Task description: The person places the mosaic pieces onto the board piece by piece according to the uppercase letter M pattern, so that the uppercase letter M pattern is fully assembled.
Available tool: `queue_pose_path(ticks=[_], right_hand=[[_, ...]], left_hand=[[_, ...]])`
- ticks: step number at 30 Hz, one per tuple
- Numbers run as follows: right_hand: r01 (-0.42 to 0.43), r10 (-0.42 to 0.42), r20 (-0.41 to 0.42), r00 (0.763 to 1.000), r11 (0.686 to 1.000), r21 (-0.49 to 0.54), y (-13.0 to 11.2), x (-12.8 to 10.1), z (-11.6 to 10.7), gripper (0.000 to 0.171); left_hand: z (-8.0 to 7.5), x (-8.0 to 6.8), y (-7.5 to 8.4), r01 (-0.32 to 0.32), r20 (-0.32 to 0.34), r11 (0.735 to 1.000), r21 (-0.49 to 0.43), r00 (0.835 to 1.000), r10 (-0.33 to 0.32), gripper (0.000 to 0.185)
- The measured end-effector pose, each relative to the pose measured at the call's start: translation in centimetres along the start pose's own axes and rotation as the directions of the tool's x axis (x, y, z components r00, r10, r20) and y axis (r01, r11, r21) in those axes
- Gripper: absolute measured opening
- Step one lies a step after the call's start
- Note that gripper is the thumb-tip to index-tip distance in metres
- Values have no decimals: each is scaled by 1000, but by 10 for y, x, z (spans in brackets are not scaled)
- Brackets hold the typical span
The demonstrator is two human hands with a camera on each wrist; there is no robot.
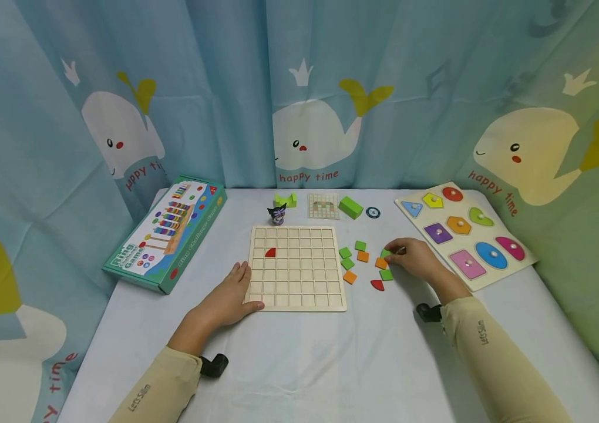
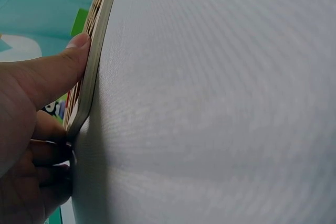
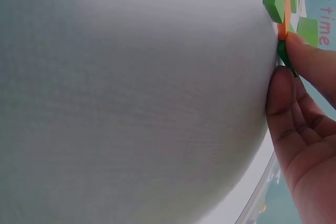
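While the left hand (image 1: 233, 294) lies against the left edge of the wooden grid board (image 1: 296, 268) on the white table (image 1: 331, 364), thumb on the near corner and fingers relaxed, the right hand (image 1: 417, 258) pinches a green tile (image 1: 386, 254) among loose green and orange tiles (image 1: 362, 251) right of the board. One red quarter-circle piece (image 1: 270, 252) sits in a board cell; another (image 1: 377, 285) lies on the table. From the left wrist, the thumb (image 2: 58, 72) presses the board's rim (image 2: 94, 61). From the right wrist, fingertips (image 3: 281, 90) clamp the green tile (image 3: 284, 53) at its edges.
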State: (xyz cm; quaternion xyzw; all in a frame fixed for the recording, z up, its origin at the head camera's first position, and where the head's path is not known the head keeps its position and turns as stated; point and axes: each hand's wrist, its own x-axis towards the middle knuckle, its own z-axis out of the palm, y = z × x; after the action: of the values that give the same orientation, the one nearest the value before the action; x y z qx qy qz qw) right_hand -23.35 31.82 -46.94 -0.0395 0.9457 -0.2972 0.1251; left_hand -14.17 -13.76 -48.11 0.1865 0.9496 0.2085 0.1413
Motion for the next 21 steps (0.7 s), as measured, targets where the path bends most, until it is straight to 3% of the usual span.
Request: queue_pose_path(ticks=[12,21], right_hand=[[16,-16,-9,1000,1000,24,-7,2,-3,22],[50,-49,-13,999,997,65,-24,17,0,20]], left_hand=[[1,0,-2,-8,-10,1000,2,1000,8,94],[1,0,-1,0,-4,1000,0,1000,0,94]])
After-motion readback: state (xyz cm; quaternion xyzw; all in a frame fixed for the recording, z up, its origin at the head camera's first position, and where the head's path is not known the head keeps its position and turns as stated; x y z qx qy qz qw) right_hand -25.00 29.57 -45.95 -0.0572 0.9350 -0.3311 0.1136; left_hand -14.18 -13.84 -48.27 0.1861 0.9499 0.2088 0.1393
